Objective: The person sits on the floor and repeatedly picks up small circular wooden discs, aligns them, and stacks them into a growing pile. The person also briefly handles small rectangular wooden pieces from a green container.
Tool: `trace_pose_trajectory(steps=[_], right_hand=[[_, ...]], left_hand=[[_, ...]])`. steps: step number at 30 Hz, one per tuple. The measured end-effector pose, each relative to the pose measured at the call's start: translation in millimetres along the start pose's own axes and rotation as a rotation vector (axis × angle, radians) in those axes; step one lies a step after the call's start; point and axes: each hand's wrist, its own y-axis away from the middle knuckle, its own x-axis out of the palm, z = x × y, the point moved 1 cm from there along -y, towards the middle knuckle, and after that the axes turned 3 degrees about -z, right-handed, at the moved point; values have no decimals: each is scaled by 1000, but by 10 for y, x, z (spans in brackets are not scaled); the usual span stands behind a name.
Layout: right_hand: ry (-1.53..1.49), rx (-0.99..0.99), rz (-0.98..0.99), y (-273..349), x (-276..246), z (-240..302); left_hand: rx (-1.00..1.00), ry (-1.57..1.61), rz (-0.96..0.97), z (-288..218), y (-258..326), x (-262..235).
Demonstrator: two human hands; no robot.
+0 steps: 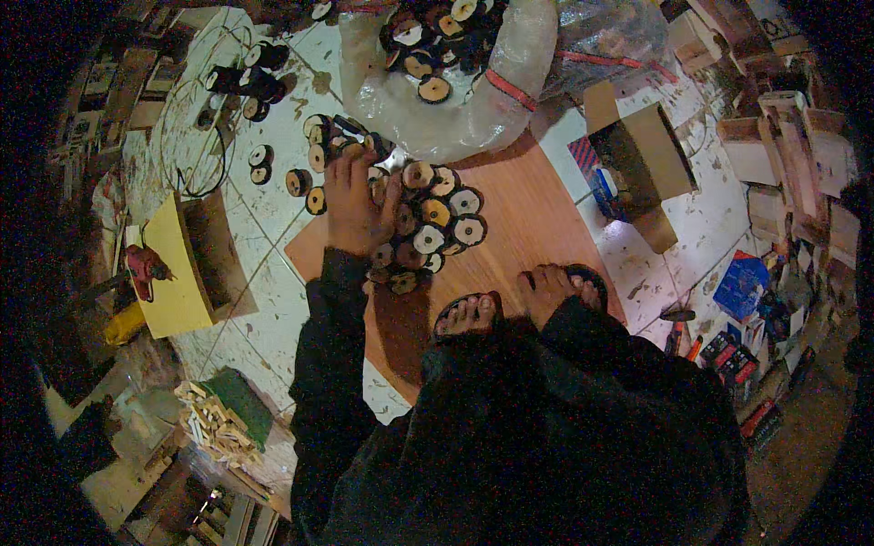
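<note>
My left hand reaches over a cluster of small round wooden wheels with black rims and centre holes. One wheel lies between its thumb and fingers, and the hand appears closed around it. More wheels touch the outer side of the fingers. The cluster stands on a brown wooden board. What looks like my right hand rests low by my right foot; its fingers are too dim to read.
Ahead, a large clear plastic sack holds many more wheels. Loose wheels lie on the white tiled floor. An open cardboard box stands at right, a yellow-sided carton at left. Wood offcuts and a hammer lie nearer me.
</note>
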Motion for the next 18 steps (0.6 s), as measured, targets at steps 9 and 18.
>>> trace_pose_trajectory(steps=[9, 18], right_hand=[[-47, -92, 167, 28, 217, -92], [-710, 120, 184, -129, 83, -439]], left_hand=[[68, -272, 333, 507, -1006, 1559], [-322, 205, 248, 321, -1011, 1235]])
